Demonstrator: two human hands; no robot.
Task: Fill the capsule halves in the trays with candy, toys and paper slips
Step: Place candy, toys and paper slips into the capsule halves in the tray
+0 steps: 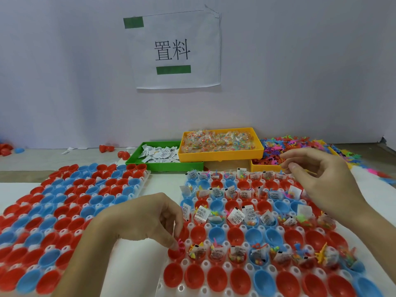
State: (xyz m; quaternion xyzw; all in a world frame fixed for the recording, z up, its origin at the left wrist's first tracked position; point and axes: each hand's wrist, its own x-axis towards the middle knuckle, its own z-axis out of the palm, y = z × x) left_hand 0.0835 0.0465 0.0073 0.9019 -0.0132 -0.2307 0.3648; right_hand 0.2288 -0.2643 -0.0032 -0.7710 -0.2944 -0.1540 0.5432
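Two white trays hold red and blue capsule halves. The right tray (205,264) has several rows filled with candy bags, toys and paper slips, with bare rows between. The left tray (141,179) holds unfilled halves. My left hand (150,217) reaches down to the left end of a filled row and pinches a small pink toy (180,245) over a red capsule half (174,254). My right hand (317,174) hovers above the far right of the right tray, its fingers loosely curled; whether it holds anything I cannot tell.
At the back stand a green bin (171,166) of paper slips, a yellow bin (222,155) of candy bags and another yellow bin (263,168) heaped with coloured toys, some spilled at right. Loose red halves (123,154) lie by the wall, which bears a paper sign (175,50).
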